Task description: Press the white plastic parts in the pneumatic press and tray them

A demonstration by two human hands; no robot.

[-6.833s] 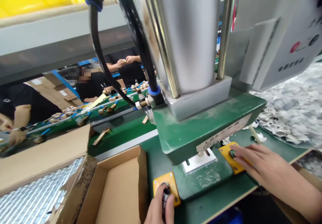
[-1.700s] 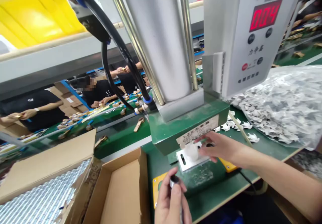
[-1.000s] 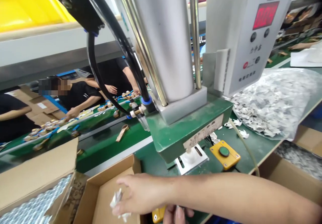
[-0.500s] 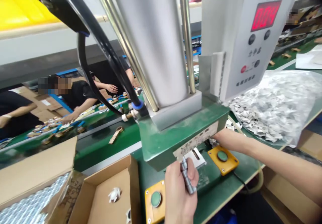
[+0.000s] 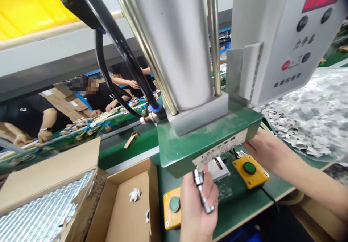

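Observation:
My left hand (image 5: 197,205) is closed around a short stepped metal shaft (image 5: 201,193), which slants across the fingers with its lower end sticking out. It is just in front of the green press head (image 5: 206,140), close to a pale metal plate (image 5: 219,171) beneath it. My right hand (image 5: 259,146) reaches in at the right side of the press, behind a yellow button box (image 5: 250,171). Its fingers are hidden by the press head, beside small white finned parts (image 5: 240,154).
A second yellow button box (image 5: 172,207) sits left of my left hand. An open carton (image 5: 123,205) holds white finned parts; another carton (image 5: 95,187) holds rows of metal shafts. A plastic bag (image 5: 323,100) of white parts lies right. Co-workers sit beyond the conveyor (image 5: 116,155).
The view has shifted, so the press controller sits further right and higher. My left hand still grips the shaft; my right hand remains beside the press.

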